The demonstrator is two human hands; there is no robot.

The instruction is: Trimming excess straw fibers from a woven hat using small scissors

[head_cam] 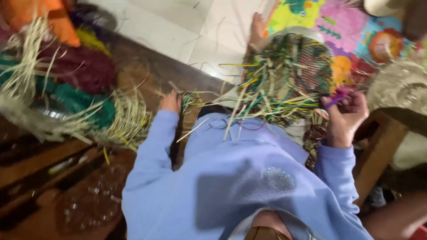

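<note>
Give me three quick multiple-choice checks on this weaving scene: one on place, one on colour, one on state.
1. Where does the half-woven basket sit?
A. On the person's lap
B. On a shelf
C. Inside a drawer

2. What colour is the strip in the right hand?
A. Purple
B. White
C. Black

3. What state are the basket's strand ends in?
A. Trimmed flush
B. Loose and sticking out
C. Wrapped in tape

Answers:
1 A, it rests in front of the blue sweater, between both hands.
2 A, a purple strip shows between the fingers.
3 B, green and yellow strands splay toward the left hand.
</note>
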